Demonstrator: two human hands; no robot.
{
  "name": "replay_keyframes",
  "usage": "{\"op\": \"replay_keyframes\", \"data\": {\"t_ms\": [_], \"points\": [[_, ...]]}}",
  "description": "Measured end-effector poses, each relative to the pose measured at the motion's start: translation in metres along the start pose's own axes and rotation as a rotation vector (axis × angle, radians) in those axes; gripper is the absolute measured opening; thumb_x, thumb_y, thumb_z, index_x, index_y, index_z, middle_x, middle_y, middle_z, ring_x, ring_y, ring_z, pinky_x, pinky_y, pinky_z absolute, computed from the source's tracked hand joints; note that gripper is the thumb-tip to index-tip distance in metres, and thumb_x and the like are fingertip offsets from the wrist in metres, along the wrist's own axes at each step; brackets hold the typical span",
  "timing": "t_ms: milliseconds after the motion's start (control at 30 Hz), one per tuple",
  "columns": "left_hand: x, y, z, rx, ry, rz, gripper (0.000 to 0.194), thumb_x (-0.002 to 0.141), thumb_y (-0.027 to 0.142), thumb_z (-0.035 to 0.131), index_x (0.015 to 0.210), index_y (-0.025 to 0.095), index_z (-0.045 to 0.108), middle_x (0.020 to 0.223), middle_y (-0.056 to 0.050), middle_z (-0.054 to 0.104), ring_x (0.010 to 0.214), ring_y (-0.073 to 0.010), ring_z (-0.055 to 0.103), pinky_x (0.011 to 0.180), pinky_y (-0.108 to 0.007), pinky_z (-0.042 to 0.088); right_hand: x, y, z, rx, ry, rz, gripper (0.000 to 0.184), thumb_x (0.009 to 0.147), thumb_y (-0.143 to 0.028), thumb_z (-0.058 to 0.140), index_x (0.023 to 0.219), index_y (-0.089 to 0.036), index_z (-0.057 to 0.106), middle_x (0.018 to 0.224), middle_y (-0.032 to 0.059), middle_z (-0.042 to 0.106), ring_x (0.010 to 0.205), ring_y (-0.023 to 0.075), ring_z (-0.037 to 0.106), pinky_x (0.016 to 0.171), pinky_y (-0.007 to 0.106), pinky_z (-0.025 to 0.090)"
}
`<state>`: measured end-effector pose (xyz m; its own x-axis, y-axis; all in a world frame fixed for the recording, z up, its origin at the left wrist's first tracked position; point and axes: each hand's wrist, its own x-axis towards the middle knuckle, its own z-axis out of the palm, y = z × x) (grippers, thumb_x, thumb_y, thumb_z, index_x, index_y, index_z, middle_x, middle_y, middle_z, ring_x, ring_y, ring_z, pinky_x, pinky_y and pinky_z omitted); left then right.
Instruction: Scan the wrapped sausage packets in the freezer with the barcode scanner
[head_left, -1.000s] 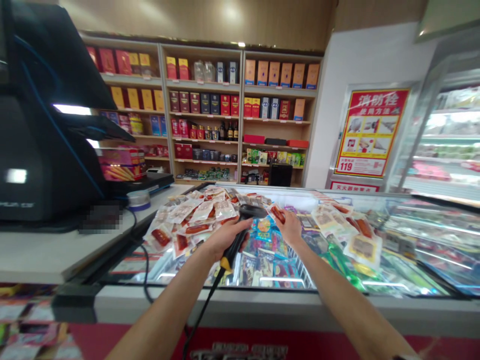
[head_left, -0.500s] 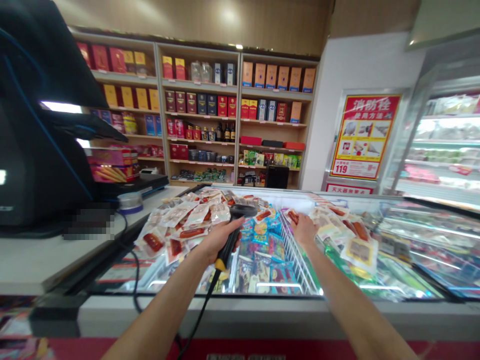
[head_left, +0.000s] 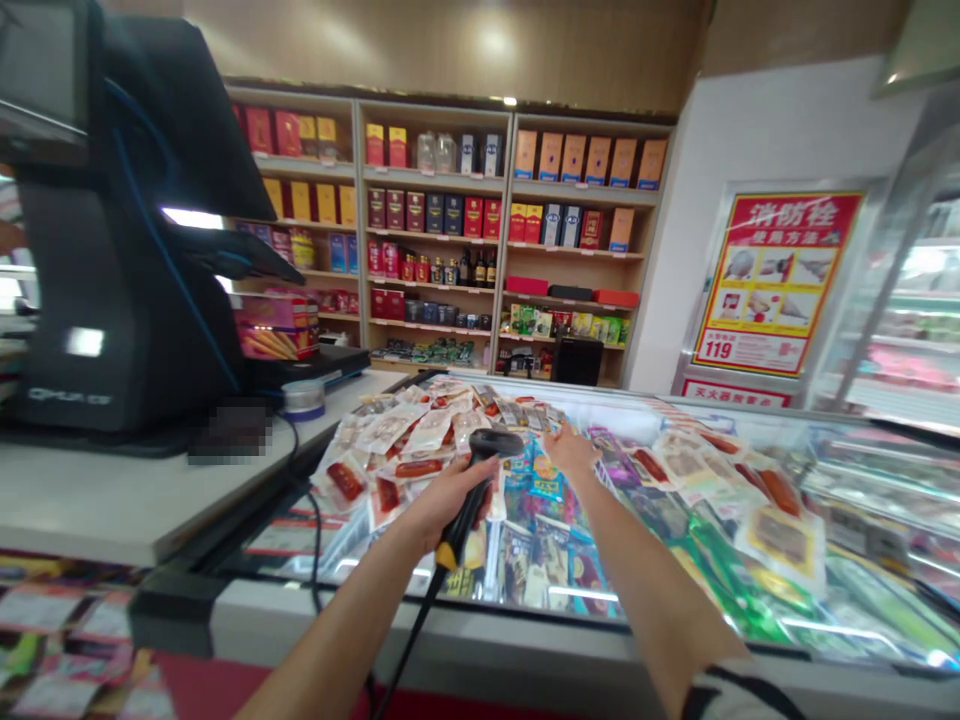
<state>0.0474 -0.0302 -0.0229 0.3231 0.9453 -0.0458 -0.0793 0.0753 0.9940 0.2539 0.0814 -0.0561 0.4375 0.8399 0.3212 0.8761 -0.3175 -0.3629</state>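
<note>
My left hand [head_left: 457, 497] is wrapped round the handle of a black and yellow barcode scanner [head_left: 466, 510], its head tilted over the packets. A cable runs down from the scanner. My right hand [head_left: 571, 452] is at the right edge of a heap of clear vacuum packets [head_left: 431, 430], its fingers closed on a sausage packet that they mostly cover. Reddish sausages show in several packets of this heap. More packets lie to the right of my right hand, among them a sausage packet [head_left: 651, 465] and a flat packet with a yellow border [head_left: 784, 545].
The packets lie on the glass top of a chest freezer [head_left: 525, 608], with blue bags [head_left: 547, 475] visible inside. A counter [head_left: 112, 500] with a dark till [head_left: 142, 270] and a roll of tape [head_left: 304, 398] stands at left. Shelves of boxes [head_left: 435, 215] line the back wall.
My right hand has left the sausage packet on the right-hand group and moved left to the heap's edge. My left hand still holds the scanner. The view has turned left.
</note>
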Motion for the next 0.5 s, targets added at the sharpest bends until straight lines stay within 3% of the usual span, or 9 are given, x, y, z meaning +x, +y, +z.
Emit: {"op": "replay_keyframes", "data": {"t_ms": [133,367,500], "points": [[-0.001,-0.003,-0.005,-0.012,0.005,-0.002,0.034,0.064,0.048,0.057,0.065,0.016,0.046,0.052,0.003,0.051,0.039,-0.0066,0.044,0.036,-0.019,0.033,0.002,-0.006,0.014,-0.079,0.016,0.022,0.042,0.071,-0.045,0.045,0.102,-0.019,0.054,0.106,0.0143,0.054,0.106,0.0321,0.043,0.08,0.049,0.031],[0.008,-0.005,0.007,-0.043,-0.057,0.015,0.035,0.063,0.049,0.058,0.065,0.015,0.046,0.049,0.004,0.048,0.038,-0.0068,0.044,0.036,-0.019,0.032,-0.004,0.03,0.007,0.012,-0.064,-0.164,0.026,0.073,-0.028,0.043,0.097,-0.025,0.053,0.096,0.0046,0.059,0.091,0.0229,0.053,0.073,0.036,0.038],[0.011,-0.005,0.021,-0.032,-0.079,0.028,0.036,0.063,0.049,0.057,0.065,0.016,0.045,0.051,0.003,0.05,0.039,-0.0069,0.046,0.037,-0.019,0.033,-0.014,0.047,0.008,0.168,0.038,-0.222,0.028,0.074,-0.025,0.041,0.1,-0.022,0.049,0.094,0.003,0.06,0.086,0.018,0.054,0.069,0.027,0.037]]}}
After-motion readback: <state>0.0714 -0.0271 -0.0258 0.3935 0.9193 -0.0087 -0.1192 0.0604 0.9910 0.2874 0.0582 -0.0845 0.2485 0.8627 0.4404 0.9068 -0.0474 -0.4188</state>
